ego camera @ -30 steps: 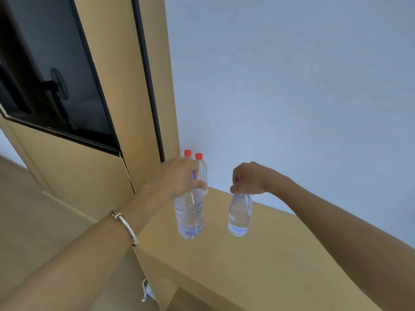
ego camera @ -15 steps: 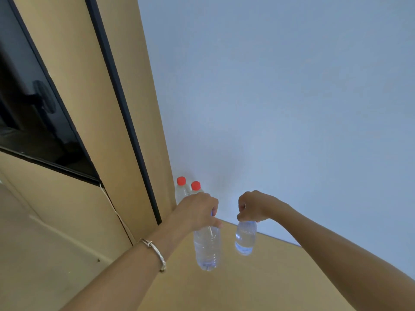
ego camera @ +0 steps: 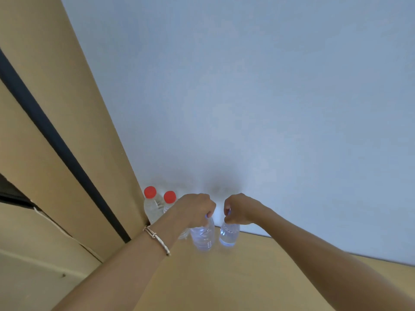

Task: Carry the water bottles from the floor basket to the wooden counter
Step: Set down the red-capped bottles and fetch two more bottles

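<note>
Two red-capped bottles [ego camera: 155,207] already stand on the tabletop [ego camera: 235,279], back corner. Left hand [ego camera: 197,209] grips left bottle [ego camera: 203,237] by its neck; right hand [ego camera: 240,209] grips right bottle [ego camera: 229,235] by its top. Both upright, just beside each other, low over the tabletop; contact unclear. Looks like set-down pending. Basket not visible, so what remains is unknown.

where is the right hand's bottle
Head view, low centre: that bottle, in the right hand, is at the wooden counter's back edge, right of the left-hand bottle.
</note>
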`<state>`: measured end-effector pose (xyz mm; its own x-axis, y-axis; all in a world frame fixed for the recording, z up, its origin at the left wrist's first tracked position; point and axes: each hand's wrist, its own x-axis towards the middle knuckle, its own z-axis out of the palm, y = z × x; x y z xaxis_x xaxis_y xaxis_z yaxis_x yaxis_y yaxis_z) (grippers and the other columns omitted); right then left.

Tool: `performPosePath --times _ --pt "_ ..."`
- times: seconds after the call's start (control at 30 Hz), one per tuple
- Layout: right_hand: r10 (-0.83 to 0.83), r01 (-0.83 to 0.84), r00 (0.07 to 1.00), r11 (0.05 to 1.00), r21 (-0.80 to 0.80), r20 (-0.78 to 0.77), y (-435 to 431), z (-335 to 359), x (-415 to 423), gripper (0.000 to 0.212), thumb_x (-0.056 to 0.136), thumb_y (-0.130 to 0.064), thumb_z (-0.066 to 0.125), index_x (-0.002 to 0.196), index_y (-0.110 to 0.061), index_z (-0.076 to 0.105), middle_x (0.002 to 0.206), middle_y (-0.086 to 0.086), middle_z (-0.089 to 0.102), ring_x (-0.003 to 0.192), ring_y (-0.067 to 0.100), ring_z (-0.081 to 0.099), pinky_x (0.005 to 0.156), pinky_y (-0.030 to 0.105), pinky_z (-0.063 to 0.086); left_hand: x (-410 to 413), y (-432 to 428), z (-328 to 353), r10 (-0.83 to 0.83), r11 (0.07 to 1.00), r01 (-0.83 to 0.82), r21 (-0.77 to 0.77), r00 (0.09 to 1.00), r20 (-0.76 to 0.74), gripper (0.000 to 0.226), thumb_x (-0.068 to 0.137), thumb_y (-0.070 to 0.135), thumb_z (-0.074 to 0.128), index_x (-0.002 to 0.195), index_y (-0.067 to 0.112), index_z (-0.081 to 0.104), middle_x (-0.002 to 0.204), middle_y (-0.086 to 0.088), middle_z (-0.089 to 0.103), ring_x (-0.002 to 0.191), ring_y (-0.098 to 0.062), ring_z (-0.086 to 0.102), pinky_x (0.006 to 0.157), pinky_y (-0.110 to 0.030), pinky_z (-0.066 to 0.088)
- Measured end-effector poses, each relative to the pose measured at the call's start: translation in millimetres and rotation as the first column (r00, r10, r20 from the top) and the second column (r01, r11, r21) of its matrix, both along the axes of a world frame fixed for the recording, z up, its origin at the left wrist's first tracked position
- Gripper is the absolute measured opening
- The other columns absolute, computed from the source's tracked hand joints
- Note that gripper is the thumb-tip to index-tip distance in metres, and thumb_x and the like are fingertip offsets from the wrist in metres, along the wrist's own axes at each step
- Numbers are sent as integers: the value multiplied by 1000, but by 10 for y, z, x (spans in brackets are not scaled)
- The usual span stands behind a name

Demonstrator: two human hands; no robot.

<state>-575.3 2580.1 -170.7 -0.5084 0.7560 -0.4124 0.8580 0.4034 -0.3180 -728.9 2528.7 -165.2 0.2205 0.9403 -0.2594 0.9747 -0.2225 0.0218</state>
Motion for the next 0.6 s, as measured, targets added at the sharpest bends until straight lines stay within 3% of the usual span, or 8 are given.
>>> performPosePath --times 0.27,0.6 --pt "-74 74 997 997 -4 17 151 -96 -198 22 82 -22 60 102 -18 67 111 1 63 85 14 51 67 24 40 -218 344 -108 -105 994 106 12 994 -43 19 86 16 53 103 18 63 113 -2 56 100 -25 58 71 -26 34" --pt "-129 129 991 991 -15 20 69 -276 -487 29 80 -15 55 106 -16 67 112 1 63 99 21 61 70 25 44 -346 451 -209 -151 988 151 -25 988 -15 24 87 17 53 109 15 64 117 -5 60 106 -26 57 75 -27 36"
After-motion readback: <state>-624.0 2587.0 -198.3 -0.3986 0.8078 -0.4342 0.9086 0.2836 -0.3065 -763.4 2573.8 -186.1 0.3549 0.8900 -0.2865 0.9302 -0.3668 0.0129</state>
